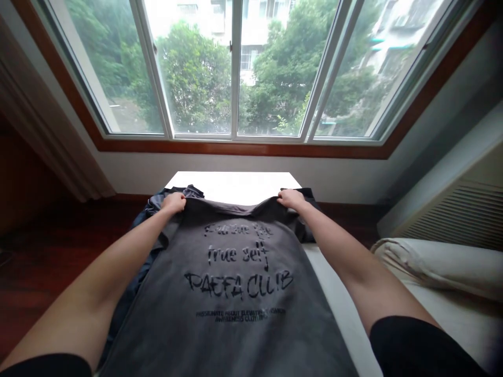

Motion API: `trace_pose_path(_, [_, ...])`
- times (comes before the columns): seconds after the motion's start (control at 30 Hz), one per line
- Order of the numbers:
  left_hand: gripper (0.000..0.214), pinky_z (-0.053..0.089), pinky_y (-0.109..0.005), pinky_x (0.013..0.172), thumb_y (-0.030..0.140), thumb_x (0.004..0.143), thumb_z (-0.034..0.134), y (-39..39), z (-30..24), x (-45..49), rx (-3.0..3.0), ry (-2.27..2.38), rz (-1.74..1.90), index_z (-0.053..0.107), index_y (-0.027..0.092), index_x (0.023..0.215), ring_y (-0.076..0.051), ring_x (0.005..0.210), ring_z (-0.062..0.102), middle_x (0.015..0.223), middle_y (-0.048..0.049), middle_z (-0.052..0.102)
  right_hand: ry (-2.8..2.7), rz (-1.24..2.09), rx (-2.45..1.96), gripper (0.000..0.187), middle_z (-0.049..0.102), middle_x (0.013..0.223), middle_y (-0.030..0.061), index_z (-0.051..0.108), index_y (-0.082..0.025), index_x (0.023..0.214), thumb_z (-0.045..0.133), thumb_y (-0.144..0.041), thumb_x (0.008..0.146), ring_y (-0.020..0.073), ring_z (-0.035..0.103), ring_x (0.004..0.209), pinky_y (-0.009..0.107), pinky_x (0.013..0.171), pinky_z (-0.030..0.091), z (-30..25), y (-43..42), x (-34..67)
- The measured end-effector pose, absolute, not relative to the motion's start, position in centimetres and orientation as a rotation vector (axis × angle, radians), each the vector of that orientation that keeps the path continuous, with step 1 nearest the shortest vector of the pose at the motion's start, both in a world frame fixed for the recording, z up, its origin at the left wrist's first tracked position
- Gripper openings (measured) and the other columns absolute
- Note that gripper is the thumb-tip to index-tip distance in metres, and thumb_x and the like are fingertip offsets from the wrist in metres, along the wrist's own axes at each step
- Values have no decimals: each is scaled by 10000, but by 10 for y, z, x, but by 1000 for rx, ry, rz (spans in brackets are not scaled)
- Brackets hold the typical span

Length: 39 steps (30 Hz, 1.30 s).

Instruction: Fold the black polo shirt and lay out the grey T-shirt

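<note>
A dark grey T-shirt (236, 345) with black lettering is stretched out in front of me, its collar end away from me. My left hand (174, 201) is closed on the shirt near its left shoulder, and my right hand (291, 199) grips it near the right shoulder. Between the hands the neckline sags a little. The sleeves hang out beyond both fists. Under the shirt lies a white tabletop (236, 183), showing at the far end and along the right side. Dark blue clothing (135, 262) sits beneath the shirt's left edge.
A wide sliding window (236, 139) with a brown frame stands ahead. On the right, a rolled cream-coloured cloth bundle (424, 262) lies on a pale surface beside a slatted panel (463, 212). A curtain (58, 120) hangs at left above the dark red wooden floor (51, 272).
</note>
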<state>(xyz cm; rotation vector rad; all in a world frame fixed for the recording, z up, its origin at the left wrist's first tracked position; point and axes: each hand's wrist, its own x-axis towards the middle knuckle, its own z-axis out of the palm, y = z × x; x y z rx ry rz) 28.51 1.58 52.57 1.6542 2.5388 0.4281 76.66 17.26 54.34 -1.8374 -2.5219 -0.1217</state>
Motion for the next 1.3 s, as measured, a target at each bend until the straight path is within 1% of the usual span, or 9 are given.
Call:
trace_pose_path(0.1, [317,528,-267,691,320,901,548,27,507,295,1660,2416,478,683,231,1174,-182,665,714,807,-23,775,-2482,-140,-1859,370,682,1237,190,696,-222,1241,624,-427,941,333,650,1120,405,915,491,527,166,754])
trace_pose_path(0.3, [552,522,-264,778,365,880,630,44,477,317,1723,2297,570,522,227,1404,-193,769,743,938,-29,784,-2536,-34,-1643,515,685,1249,169,526,-254,1444,634,-388,958,324,626,1180,390,974,466,499,145,714])
trace_pose_path(0.43, [585,519,-269,805,369,903,624,47,469,315,1723,2281,620,475,244,1455,-191,800,749,1086,-41,772,-2529,349,-1553,660,748,1092,117,426,-228,1538,681,-346,940,259,708,964,288,845,507,485,149,697])
trace_pose_path(0.6, [477,517,-268,810,292,855,660,49,463,300,1654,2325,658,592,246,1325,-199,865,741,1075,-30,774,-2497,739,-1570,428,753,911,58,592,-196,1373,603,-208,945,157,669,644,225,628,510,471,160,692])
trace_pose_path(0.7, [364,515,-266,824,281,834,675,57,465,294,1628,2334,710,664,245,1196,-193,875,733,1084,-25,771,-2413,767,-1584,296,720,746,39,643,-168,1237,560,-198,954,157,658,616,217,602,508,468,165,690])
trace_pose_path(0.8, [307,512,-265,846,296,860,648,70,469,290,1594,2343,794,677,230,1159,-189,904,725,1069,-32,772,-2164,851,-1525,280,745,829,53,598,-171,1222,484,-169,966,155,689,674,215,624,534,469,175,684])
trace_pose_path(0.93, [340,507,-271,884,327,889,624,88,473,281,1531,2355,920,661,196,1201,-196,970,716,1114,-63,764,-1890,970,-1427,249,757,983,64,584,-193,1171,471,-156,953,147,708,768,209,649,551,471,198,671])
trace_pose_path(1.13, [369,507,-339,970,309,902,603,112,474,265,1491,2343,1033,648,190,1249,-247,1086,698,1151,-82,757,-1825,907,-1426,240,749,914,45,630,-187,1116,494,-138,923,150,701,744,236,699,552,474,235,651])
trace_pose_path(1.3, [638,487,-308,1026,278,933,573,128,471,266,1637,2207,1001,411,148,1536,-218,1226,647,1398,-148,636,-1952,678,-1413,362,730,1046,59,577,-165,1307,530,-182,948,141,680,837,238,806,519,476,249,646])
